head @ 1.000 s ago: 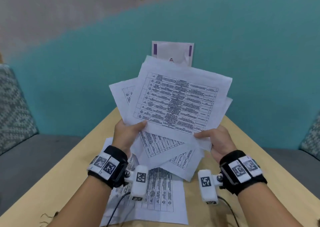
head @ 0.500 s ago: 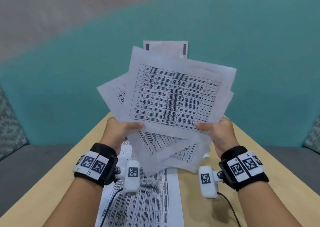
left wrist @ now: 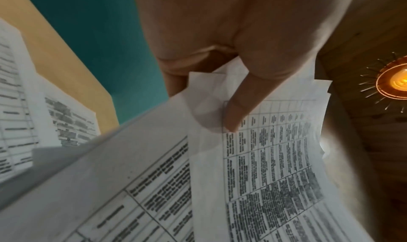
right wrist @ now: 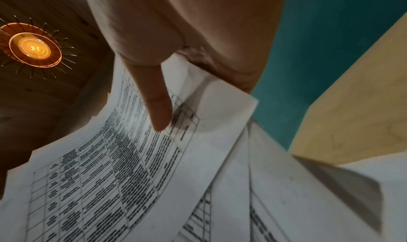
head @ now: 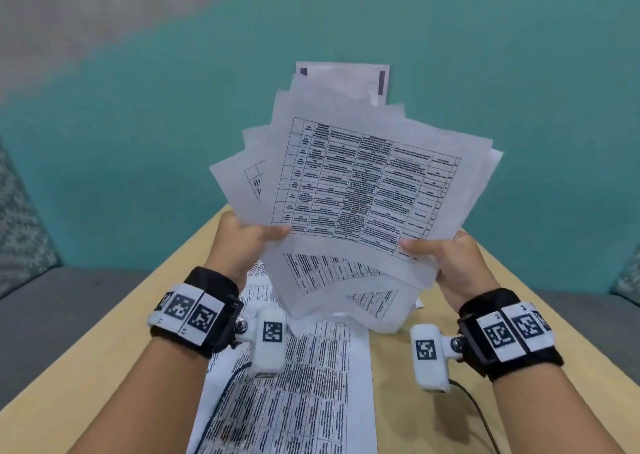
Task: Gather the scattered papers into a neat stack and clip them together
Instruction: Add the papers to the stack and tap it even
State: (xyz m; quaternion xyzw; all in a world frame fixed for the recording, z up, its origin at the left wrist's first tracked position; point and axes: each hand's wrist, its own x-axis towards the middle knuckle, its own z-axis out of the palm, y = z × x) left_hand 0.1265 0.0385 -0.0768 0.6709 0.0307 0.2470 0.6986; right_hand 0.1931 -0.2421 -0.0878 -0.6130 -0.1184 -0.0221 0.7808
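A fanned bunch of white printed papers (head: 360, 183) stands upright in the air above the wooden table (head: 519, 297). My left hand (head: 242, 242) pinches its lower left edge, thumb in front. My right hand (head: 446, 263) pinches the lower right edge the same way. The sheets are skewed, with corners sticking out at different angles. In the left wrist view my left hand (left wrist: 231, 106) presses its thumb on a table-printed sheet (left wrist: 275, 158). The right wrist view shows my right hand (right wrist: 160, 110) with its thumb on the front sheet (right wrist: 132, 167). One more printed sheet (head: 294, 391) lies flat on the table below. No clip is in view.
A teal wall (head: 138, 141) rises behind the table. Grey benches (head: 69, 297) with patterned cushions (head: 20, 231) flank the table on both sides. A lit ceiling lamp (right wrist: 33, 47) shows in the wrist views.
Both hands have lifted the bunch higher and turned it a little more upright. The sheets have shifted slightly within the grip. The sheet on the table has not moved.
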